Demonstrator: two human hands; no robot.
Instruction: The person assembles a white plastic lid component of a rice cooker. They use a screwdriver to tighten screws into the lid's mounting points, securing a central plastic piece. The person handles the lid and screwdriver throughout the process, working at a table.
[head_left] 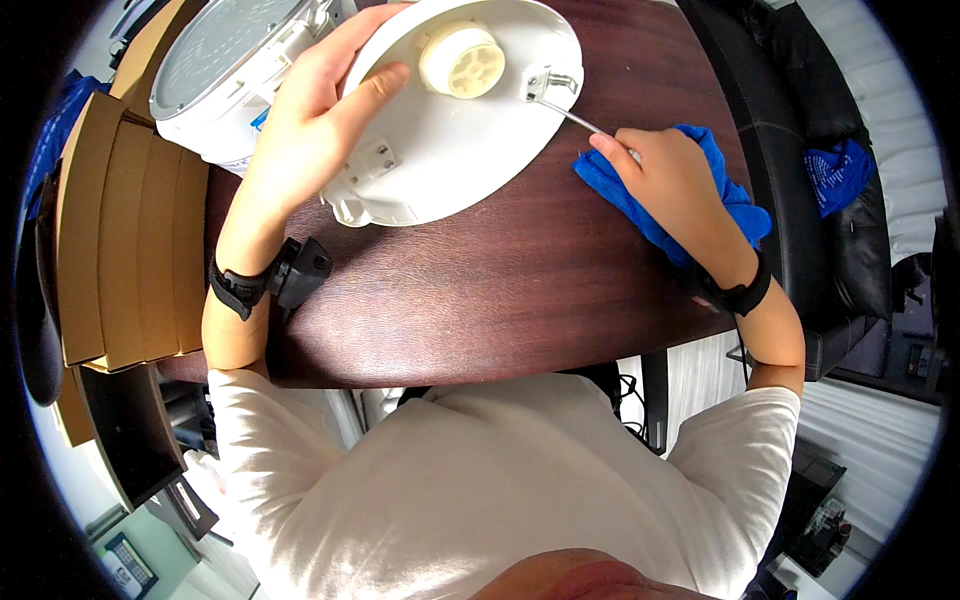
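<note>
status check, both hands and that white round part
Left hand gripping white round housing. Right hand holds screwdriver, tip at metal bracket. Blue cloth under right hand.

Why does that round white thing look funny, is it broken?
Not visibly broken. The round white appliance part lies underside up on the table, left hand steadying it while the right hand works a screwdriver at its bracket.

You have one view only, from the camera worn on your head, looking steeply down over your chest onto the dark reddish-brown wooden tabletop (480, 290). It sits close: your white-sleeved forearms enter from the lower edge, and the round white plastic disc-shaped part (450, 150) lies near the top. The fisheye lens bends the table's edges and blackens the corners. No second view overlaps it.
</note>
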